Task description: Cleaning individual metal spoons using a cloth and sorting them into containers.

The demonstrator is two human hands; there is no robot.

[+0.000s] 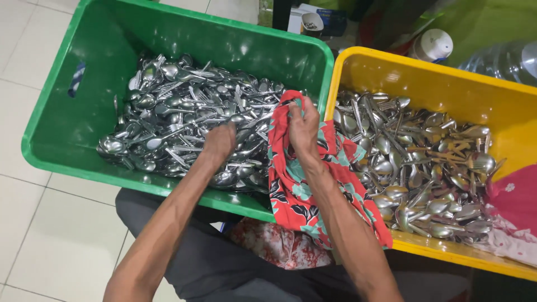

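A green plastic crate [100, 72] and a yellow plastic crate [447, 78] are set side by side on a white tiled floor [33, 223], each holding a heap of steel spoons and forks. The left hand [219, 141] is pressed down into the cutlery in the green crate [179, 117]. The right hand [304, 127] is closed on a red floral cloth [296, 196], which is draped over the two adjoining crate rims. The cutlery in the yellow crate [425, 168] lies just beside the cloth.
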